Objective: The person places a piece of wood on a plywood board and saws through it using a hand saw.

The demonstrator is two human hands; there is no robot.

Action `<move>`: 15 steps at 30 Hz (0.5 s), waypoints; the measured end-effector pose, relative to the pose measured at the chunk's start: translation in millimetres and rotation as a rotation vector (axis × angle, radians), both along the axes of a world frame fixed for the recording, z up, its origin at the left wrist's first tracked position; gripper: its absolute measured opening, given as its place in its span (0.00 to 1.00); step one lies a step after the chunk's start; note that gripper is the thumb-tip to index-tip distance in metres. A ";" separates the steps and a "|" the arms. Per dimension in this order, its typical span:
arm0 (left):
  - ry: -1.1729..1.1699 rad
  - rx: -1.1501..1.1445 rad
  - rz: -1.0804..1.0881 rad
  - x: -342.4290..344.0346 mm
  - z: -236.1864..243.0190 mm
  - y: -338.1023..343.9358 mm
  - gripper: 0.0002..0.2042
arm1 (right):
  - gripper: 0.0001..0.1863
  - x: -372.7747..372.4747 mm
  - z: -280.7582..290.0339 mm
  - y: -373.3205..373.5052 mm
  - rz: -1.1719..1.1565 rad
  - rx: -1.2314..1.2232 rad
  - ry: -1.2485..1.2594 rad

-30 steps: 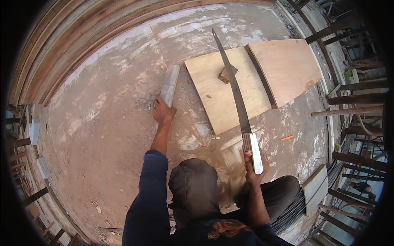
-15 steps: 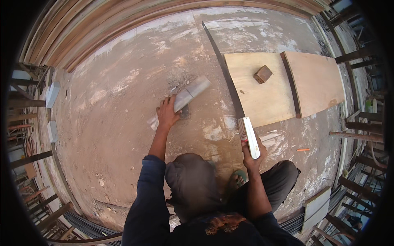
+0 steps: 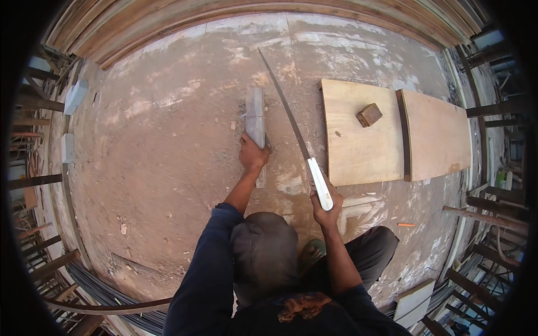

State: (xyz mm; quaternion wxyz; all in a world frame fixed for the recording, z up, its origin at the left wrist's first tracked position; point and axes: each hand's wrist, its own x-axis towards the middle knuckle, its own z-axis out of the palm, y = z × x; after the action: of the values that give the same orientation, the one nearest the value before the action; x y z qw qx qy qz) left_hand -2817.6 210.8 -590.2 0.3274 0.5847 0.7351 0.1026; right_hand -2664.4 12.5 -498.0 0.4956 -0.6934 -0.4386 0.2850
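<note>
My right hand [image 3: 328, 204] is wrapped round the white handle of a handsaw [image 3: 291, 116]. Its long dark blade points away from me, tilting to the far left. With my left hand [image 3: 253, 153] I grip a short grey piece of wood [image 3: 255, 117] above the dusty floor. The piece points away from me, and a line crosses it partway along. My fingers cover its near part, and the blade is apart from it, to its right.
Two plywood panels [image 3: 358, 151] lie to the right, a small brown block [image 3: 369, 115] on the nearer one. An orange pencil-like stick [image 3: 406, 224] is on the floor. Long boards [image 3: 168, 28] are stacked at the far side. Grey blocks [image 3: 75, 97] and dark rods [image 3: 106, 291] line the left edge.
My left hand has turned the wood piece from slanting right to pointing straight away. The saw has shifted left, its tip coming nearer and its blade leaving the plywood's edge.
</note>
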 end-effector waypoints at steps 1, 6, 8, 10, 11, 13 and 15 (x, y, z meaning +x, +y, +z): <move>-0.004 0.066 0.010 -0.1 1.8 1.1 0.40 | 0.29 -0.1 3.8 1.7 -0.019 0.011 0.033; -0.005 0.181 -0.150 -27.2 20.8 18.4 0.44 | 0.28 9.3 1.8 -5.2 -0.003 0.032 -0.011; 0.285 0.043 -0.475 -36.2 21.1 24.1 0.45 | 0.28 13.3 1.5 -8.7 -0.030 0.048 -0.005; 0.286 0.019 -0.557 -42.2 19.6 28.4 0.45 | 0.28 12.9 -2.5 -15.3 -0.133 0.095 0.034; 0.285 -0.009 -0.639 -44.6 18.4 30.2 0.45 | 0.27 11.9 -2.3 -19.9 -0.154 0.033 0.048; 0.270 -0.020 -0.657 -43.5 17.2 36.7 0.47 | 0.27 8.5 -2.6 -22.1 -0.142 0.058 0.001; 0.250 -0.030 -0.677 -40.7 17.9 36.8 0.48 | 0.28 3.6 -1.4 -22.1 -0.112 0.089 -0.095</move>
State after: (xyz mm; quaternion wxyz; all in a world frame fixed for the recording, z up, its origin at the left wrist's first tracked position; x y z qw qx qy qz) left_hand -2858.3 247.5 -572.3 0.2590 0.7983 0.5354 -0.0948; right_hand -2660.8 -9.5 -499.3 0.5196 -0.7069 -0.4345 0.2040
